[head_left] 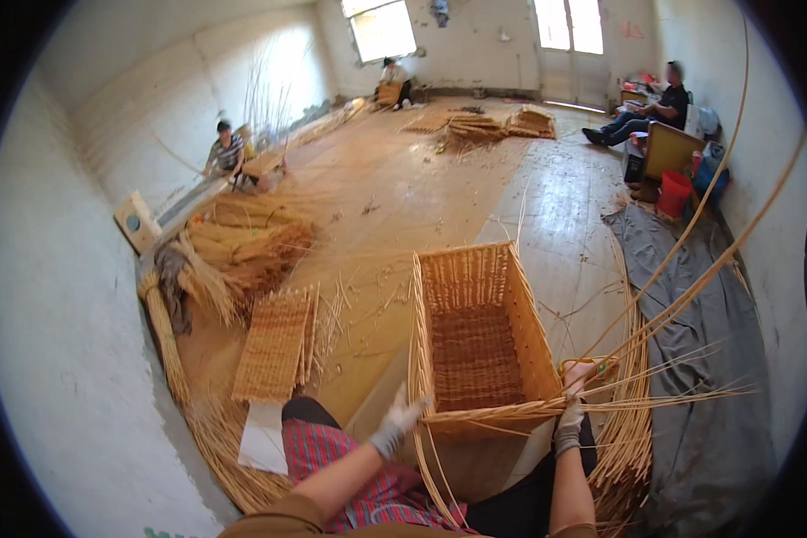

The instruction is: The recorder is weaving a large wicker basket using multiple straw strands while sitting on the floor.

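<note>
A rectangular wicker basket (529, 354) stands open-topped in front of me, its near side between my knees. My left hand (402, 423), in a pale glove, grips the basket's near left corner, beside strands that hang down there. At the near right corner my right hand (570, 414), also gloved, has its fingers closed around long willow rods (681, 300). These rods come out of the woven rim and fan out to the right, some curving high up. The fingertips of both hands are partly hidden by the rim and rods.
Flat woven panels (273, 345) and rod bundles (251, 238) lie to the left. More rods (623, 448) and a grey cloth (708, 359) lie at the right, near a red bucket (673, 193). Three people sit farther off; stacked panels (475, 127) lie on the far floor.
</note>
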`<state>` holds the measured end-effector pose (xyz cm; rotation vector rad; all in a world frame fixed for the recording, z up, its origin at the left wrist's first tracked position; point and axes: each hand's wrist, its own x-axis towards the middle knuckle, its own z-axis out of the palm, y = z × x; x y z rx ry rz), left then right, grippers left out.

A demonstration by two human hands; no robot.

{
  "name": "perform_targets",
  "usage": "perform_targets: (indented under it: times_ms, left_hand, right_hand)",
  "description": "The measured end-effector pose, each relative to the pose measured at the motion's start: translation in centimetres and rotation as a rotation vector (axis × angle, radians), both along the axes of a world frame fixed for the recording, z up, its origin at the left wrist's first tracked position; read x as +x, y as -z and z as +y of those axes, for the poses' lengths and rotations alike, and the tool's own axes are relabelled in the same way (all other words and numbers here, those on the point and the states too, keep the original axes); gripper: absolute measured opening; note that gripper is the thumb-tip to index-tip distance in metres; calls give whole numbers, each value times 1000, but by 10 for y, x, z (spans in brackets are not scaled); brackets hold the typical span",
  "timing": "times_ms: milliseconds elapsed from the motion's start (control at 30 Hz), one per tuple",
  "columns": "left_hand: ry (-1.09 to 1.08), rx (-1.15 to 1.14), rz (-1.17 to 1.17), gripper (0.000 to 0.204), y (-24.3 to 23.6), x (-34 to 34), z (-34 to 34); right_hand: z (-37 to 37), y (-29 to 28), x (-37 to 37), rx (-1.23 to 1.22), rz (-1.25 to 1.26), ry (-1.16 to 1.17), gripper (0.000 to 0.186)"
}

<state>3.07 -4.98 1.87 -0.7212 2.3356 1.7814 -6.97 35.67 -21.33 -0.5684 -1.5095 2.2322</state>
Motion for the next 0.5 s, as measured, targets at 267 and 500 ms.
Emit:
perform_targets:
  times_ms: [267,500]
  left_hand:
    - [-29,1099,27,57,-12,104,40]
    - [46,385,116,24,-150,-39,-158]
  right_hand:
    - [7,-29,-2,158,82,-167,40]
    - [-170,-301,-97,-33,-299,-429,42]
